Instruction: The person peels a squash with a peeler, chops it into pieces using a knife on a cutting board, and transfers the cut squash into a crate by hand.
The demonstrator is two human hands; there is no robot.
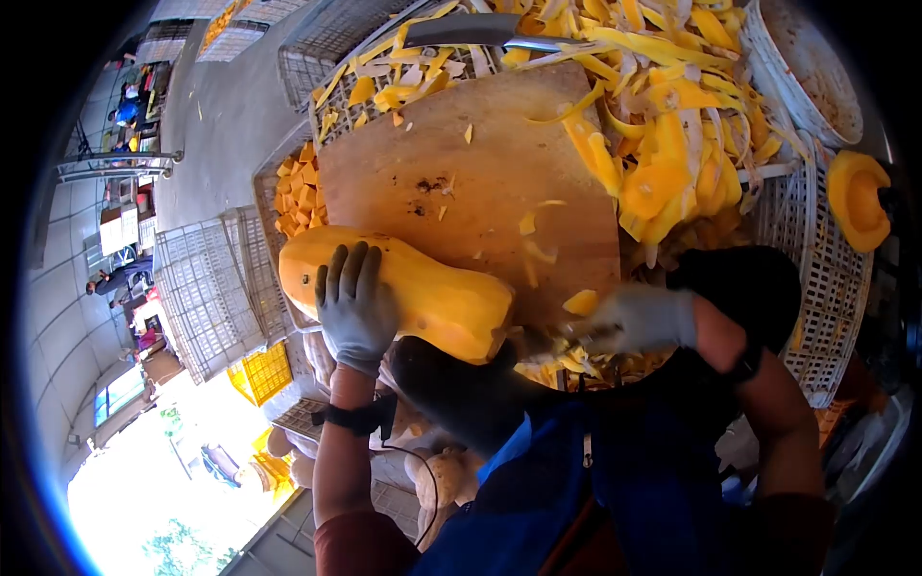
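Observation:
A large peeled orange squash (447,305) lies across the near left edge of the wooden board (538,125). My left hand (357,305), in a grey glove, rests on its thick end with the fingers spread over the top. To the right of the squash's narrow end is my right hand (629,322), also gloved and smeared by motion; its fingers and anything in them cannot be made out. Orange bits, some blurred, lie or fall near it over the board. A large knife (471,31) lies beyond the board's far edge.
Long peels (672,86) pile up at the far right. Orange cubes (300,192) fill a crate left of the board. A white basin (816,72), a cut squash piece (858,202) and a white crate (812,278) stand at the right. Several people are far off at the left.

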